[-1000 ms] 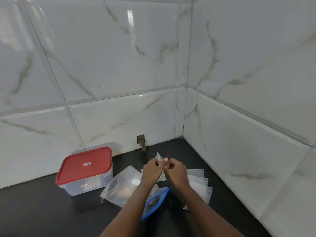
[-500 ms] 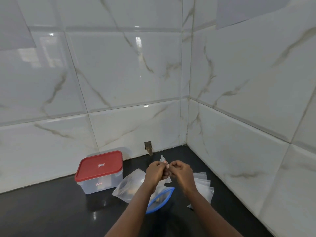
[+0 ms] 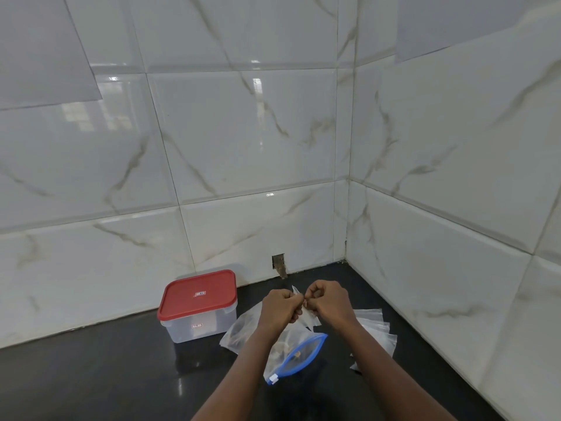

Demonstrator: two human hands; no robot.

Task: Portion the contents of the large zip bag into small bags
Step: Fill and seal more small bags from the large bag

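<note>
A large clear zip bag (image 3: 299,355) with a blue zipper edge lies open on the black counter, with brownish contents inside. Just above it, my left hand (image 3: 280,306) and my right hand (image 3: 329,302) are held close together, both pinching the top edge of one small clear bag (image 3: 308,317) that hangs between them. A fanned stack of small clear bags (image 3: 378,332) lies to the right, partly hidden by my right forearm. Another clear bag (image 3: 239,332) lies flat to the left of the large one.
A clear plastic box with a red lid (image 3: 198,303) stands on the black counter (image 3: 91,375) at the left, near the back wall. White marble-look tiled walls meet in a corner (image 3: 346,256) behind and to the right.
The camera has tilted upward, so hands and bags sit lower in view. My hands have stayed together on the small bag, their fingers working at its top edge.
</note>
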